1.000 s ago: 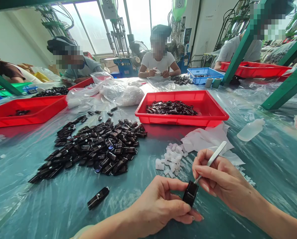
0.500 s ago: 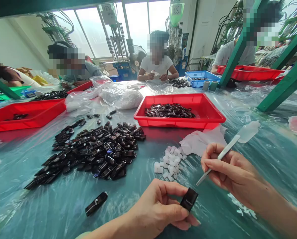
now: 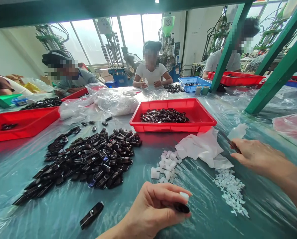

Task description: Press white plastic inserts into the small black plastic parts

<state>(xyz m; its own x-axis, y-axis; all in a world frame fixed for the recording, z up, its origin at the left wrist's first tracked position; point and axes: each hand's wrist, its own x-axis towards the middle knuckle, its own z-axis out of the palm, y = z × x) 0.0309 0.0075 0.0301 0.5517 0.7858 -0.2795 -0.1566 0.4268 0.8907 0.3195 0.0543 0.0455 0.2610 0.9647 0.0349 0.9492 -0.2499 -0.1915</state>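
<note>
My left hand, low in the middle, grips a small black part with a white piece at its upper end. My right hand pinches a dark, thin tool near a translucent scrap. Below that hand lie many tiny white bits. Larger white pieces are heaped beyond my left hand, beside a crumpled white sheet. A big pile of black parts spreads to the left, and one single black part lies nearer.
A red tray with black parts stands past the heaps, and another red tray is at the left. Plastic bags lie behind the pile. Green posts rise at the right. Several people sit across the table.
My right hand has moved right and away from my left hand; the pale tweezers no longer show, and a dark tool is in its fingers. My left hand has turned the black part, and a white piece shows.
</note>
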